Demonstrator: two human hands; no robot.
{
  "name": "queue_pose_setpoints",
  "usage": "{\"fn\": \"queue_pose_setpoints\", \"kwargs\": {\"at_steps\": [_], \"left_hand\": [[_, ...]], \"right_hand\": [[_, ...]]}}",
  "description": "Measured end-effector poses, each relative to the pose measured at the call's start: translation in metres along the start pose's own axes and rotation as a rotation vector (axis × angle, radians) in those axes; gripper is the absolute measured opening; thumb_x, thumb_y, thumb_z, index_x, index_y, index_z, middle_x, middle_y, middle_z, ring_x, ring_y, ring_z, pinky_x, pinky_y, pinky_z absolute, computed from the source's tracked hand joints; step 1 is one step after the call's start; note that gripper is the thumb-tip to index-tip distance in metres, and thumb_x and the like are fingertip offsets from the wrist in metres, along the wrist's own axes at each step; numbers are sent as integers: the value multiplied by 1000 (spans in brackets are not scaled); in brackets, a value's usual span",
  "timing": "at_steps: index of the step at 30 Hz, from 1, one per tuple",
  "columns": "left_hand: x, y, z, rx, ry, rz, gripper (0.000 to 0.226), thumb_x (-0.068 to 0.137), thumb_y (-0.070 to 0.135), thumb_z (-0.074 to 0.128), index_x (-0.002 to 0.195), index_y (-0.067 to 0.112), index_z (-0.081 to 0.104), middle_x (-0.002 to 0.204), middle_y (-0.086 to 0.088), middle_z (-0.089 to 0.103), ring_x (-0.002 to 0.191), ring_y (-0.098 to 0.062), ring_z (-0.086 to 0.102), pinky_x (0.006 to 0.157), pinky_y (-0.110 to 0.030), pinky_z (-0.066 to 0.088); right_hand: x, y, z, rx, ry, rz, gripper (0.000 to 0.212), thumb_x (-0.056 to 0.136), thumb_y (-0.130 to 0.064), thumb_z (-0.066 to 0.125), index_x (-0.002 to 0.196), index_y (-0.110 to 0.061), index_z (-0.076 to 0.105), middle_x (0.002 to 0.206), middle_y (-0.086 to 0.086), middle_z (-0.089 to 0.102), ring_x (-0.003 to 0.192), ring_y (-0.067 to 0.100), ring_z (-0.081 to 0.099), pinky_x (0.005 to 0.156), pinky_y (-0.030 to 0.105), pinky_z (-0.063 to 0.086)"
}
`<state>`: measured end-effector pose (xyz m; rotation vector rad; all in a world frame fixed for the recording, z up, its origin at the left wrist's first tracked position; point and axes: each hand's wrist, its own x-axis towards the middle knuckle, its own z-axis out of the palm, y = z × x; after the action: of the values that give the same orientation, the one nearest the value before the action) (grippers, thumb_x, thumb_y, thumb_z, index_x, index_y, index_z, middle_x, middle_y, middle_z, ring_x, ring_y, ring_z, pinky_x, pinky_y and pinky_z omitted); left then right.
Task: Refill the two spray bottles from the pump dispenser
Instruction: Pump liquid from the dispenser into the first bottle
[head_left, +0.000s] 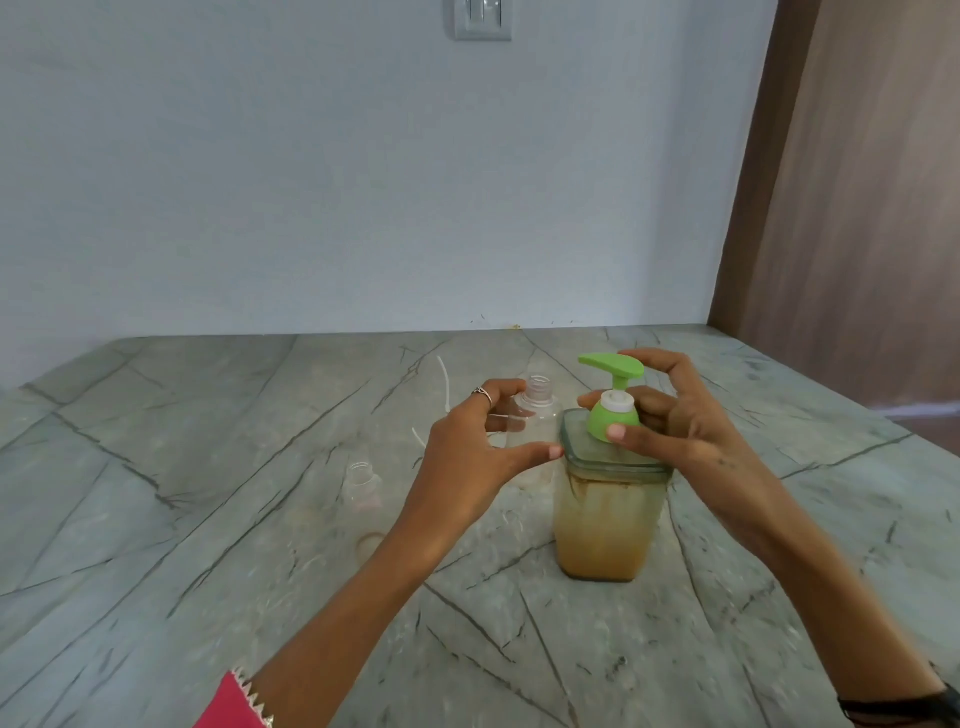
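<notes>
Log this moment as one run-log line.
left hand: holds clear bottle, cap off | right hand: on green pump of dispenser | second bottle: open, standing on counter

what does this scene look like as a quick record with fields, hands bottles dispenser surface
left hand: left hand holds a clear uncapped spray bottle upright beside the dispenser
right hand: right hand grips the green pump head, forefinger over its top
dispenser: square clear pump dispenser, amber liquid filling most of it
second bottle: smaller clear bottle, uncapped, standing apart to the left
loose parts: white dip tubes lying behind the bottles
surface: grey veined stone counter
spout: points left, toward the held bottle's mouth
</notes>
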<state>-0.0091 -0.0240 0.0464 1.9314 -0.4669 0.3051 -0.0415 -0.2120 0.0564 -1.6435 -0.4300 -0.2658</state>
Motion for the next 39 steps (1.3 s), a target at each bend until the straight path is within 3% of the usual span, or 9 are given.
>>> {"fn": "queue_pose_setpoints", "kwargs": {"at_steps": [4, 8, 13, 23, 27, 29, 31, 36, 39], "left_hand": [[3, -2, 0, 0, -2, -2, 51, 66, 25, 82, 103, 38, 50, 96, 17, 58, 89, 7, 56, 71, -8, 46], [5, -2, 0, 18, -11, 5, 52, 66, 25, 82, 107, 36, 52, 97, 15, 58, 89, 4, 57, 73, -11, 48], [6, -4, -2, 27, -29, 10, 52, 67, 32, 80, 110, 35, 51, 98, 16, 61, 89, 7, 57, 70, -5, 46], [8, 2, -21, 5, 4, 76, 48, 70, 26, 78, 105, 42, 50, 95, 21, 59, 88, 9, 57, 65, 0, 45], [7, 4, -25, 24, -2, 86, 49, 70, 27, 79, 108, 41, 51, 93, 22, 59, 91, 9, 56, 67, -1, 45], [8, 5, -25, 27, 0, 87, 49, 70, 27, 78, 108, 40, 51, 93, 22, 58, 90, 9, 56, 66, 0, 44], [8, 6, -25, 34, -4, 90, 49, 70, 27, 78, 107, 43, 49, 91, 24, 58, 88, 11, 55, 66, 0, 43], [5, 12, -23, 70, -45, 113, 50, 72, 27, 78, 103, 48, 45, 89, 27, 55, 84, 18, 53, 66, 2, 42], [3, 11, -23, 115, -59, 124, 49, 74, 30, 76, 105, 50, 44, 92, 26, 54, 89, 10, 54, 69, 0, 43]], "right_hand": [[1, 9, 1, 82, 45, -21, 51, 69, -10, 71, 107, -25, 41, 103, 12, 72, 92, 22, 69, 74, 26, 57], [3, 16, 1, 117, 37, -34, 63, 60, -36, 86, 99, -24, 38, 104, 15, 70, 94, 23, 68, 73, 26, 56], [7, 21, 4, 131, 85, -91, 45, 68, -7, 62, 101, -24, 37, 89, 10, 72, 81, 16, 69, 68, 21, 54], [31, 21, 1, 158, -71, -118, 47, 62, -3, 51, 108, -10, 43, 80, 11, 71, 78, 20, 65, 70, 25, 51], [21, 18, 11, -215, 94, -172, 32, 79, -23, 63, 106, -29, 46, 101, -2, 69, 97, 4, 63, 82, 18, 47], [17, 21, 22, -353, 244, -198, 45, 78, -32, 75, 107, -34, 41, 97, -7, 66, 92, -1, 62, 78, 9, 45], [15, 24, 28, -303, 310, -222, 54, 74, -28, 76, 112, -31, 38, 93, -4, 67, 87, 6, 65, 80, 16, 49], [23, 23, 20, -149, 164, -258, 59, 71, -24, 78, 114, -34, 39, 91, 2, 71, 83, 12, 68, 77, 23, 52], [26, 22, 18, -156, 96, -283, 56, 68, -34, 73, 114, -40, 40, 94, 1, 71, 86, 15, 68, 78, 26, 54]]}}
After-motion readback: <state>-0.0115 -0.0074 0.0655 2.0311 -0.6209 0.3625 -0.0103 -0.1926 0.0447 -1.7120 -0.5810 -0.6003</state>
